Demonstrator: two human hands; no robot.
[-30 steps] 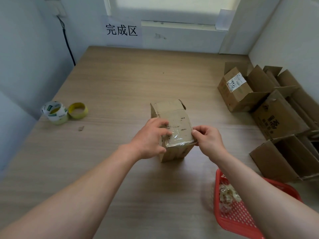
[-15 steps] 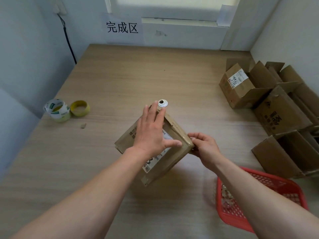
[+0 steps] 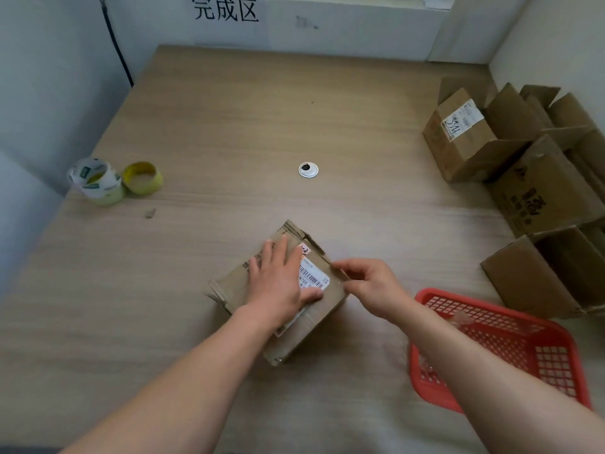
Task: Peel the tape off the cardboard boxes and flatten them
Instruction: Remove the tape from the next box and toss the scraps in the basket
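wooden table [image 3: 229,126], pale walls [image 3: 49,77], left hand [image 3: 278,283] flat on box [image 3: 314,319], right hand [image 3: 370,286] pinching tape [image 3: 342,277]

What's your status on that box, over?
Left grip flat, pressing the cardboard box down. Right grip pinching its right edge. Box lies collapsed. Nothing in the way; red basket off to the right.
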